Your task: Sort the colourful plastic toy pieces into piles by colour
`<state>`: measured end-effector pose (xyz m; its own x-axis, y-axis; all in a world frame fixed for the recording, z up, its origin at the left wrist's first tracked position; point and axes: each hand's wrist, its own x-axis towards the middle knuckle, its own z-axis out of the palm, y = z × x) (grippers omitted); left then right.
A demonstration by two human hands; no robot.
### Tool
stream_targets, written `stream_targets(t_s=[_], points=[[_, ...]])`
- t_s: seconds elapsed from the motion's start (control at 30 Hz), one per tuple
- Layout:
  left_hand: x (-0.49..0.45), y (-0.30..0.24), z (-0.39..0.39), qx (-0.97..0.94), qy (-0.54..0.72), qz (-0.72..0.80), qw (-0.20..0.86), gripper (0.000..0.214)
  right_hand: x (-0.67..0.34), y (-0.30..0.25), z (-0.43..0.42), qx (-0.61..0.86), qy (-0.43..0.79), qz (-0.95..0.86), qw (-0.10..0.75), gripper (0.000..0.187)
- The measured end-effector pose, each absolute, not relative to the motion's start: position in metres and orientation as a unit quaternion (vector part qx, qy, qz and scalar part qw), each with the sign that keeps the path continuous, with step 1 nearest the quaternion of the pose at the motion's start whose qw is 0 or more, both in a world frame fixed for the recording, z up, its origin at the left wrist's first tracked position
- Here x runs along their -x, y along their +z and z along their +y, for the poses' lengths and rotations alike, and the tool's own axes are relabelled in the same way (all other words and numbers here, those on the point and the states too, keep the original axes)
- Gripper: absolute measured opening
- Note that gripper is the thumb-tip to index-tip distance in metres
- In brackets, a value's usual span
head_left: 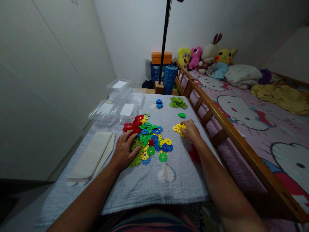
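Observation:
A mixed pile of notched plastic discs (145,138), in red, blue, green and yellow, lies mid-table. My left hand (125,149) rests on its left side, fingers spread over red pieces (135,125) and light-green square pieces (135,161). To the right, my right hand (191,131) is bent over a small heap of yellow discs (178,128), with thumb and fingertips closed on a yellow disc at its edge. Beyond it lie a green disc (182,115), a light-green heap (178,102) and blue discs (159,103). Red pieces (195,155) are partly hidden under my right forearm.
Clear plastic boxes (103,111) with white labels stand at the back left. A folded cream cloth (90,156) lies at the left edge. A wooden bed rail (212,112) borders the right side. A black pole (164,42) rises behind the table.

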<state>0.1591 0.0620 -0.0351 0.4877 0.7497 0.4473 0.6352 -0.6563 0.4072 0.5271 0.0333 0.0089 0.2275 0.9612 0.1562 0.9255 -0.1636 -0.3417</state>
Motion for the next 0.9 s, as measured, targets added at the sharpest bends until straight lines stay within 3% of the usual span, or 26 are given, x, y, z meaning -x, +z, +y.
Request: stream_targets(t_s=[0.17,0.27,0.5,0.7,0.9], points=[[-0.159,-0.035,0.063,-0.857,0.302,0.407,0.095,0.051,-0.488,0.008,0.019,0.624,0.18,-0.741,0.17,0.034],[-0.159,-0.035,0.062,-0.857,0.302,0.406,0.094,0.05,-0.471,0.004,0.014,0.584,0.197,-0.776,0.131,0.041],[-0.159,-0.036,0.062,-0.856,0.3,0.41,0.097,0.05,-0.474,0.003,0.014,0.63,0.18,-0.747,0.108,0.022],[-0.159,-0.037,0.063,-0.855,0.307,0.407,0.1,0.05,-0.483,0.006,0.013,0.642,0.176,-0.73,0.157,0.008],[-0.159,-0.037,0.063,-0.854,0.307,0.408,0.099,0.05,-0.528,0.022,0.01,0.716,0.155,-0.62,0.28,0.008]])
